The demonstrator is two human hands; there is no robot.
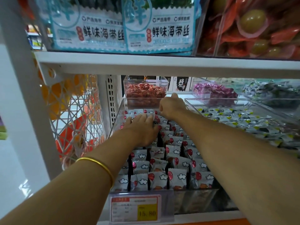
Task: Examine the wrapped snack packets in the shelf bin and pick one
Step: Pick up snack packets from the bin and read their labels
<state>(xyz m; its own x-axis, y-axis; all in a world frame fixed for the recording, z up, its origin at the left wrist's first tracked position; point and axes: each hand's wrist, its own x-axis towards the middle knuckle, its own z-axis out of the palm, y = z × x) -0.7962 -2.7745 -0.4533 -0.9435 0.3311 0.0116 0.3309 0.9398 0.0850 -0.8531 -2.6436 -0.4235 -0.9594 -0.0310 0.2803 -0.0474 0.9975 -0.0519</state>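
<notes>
The clear bin (117, 114) sat on the lower shelf, filled with rows of white snack packets (175, 176) printed with clouds and a red round mark, standing on edge between dark dividers; the left hand (141, 129) lay on the rear packets with its fingers stretched out and spread, and a gold bangle (99, 164) circled that forearm; the right hand (172, 106) was further back, at the bin's rear edge, fingers curled under and thumb raised, and I could not tell whether it held anything.

Right behind the bin stood a small clear box of red wrapped sweets (145, 93), close against the right hand; beside it was a box of purple sweets (215, 93), and further right a heap of dark green wrapped sweets (272, 90); a neighbouring bin (211, 101) held white packets with black and yellow-green marks; the shelf board (146, 62) above hung low over both arms; a white mesh side panel (73, 111) closed off the left.

2 blue-and-white bags (103, 33) on the upper shelf read 鲜味海带丝; a dark carton (180, 84) at the back read 碎银子; the price tag (134, 208) on the bin's front showed 15.80 on yellow; its smaller print was too blurred to read.
</notes>
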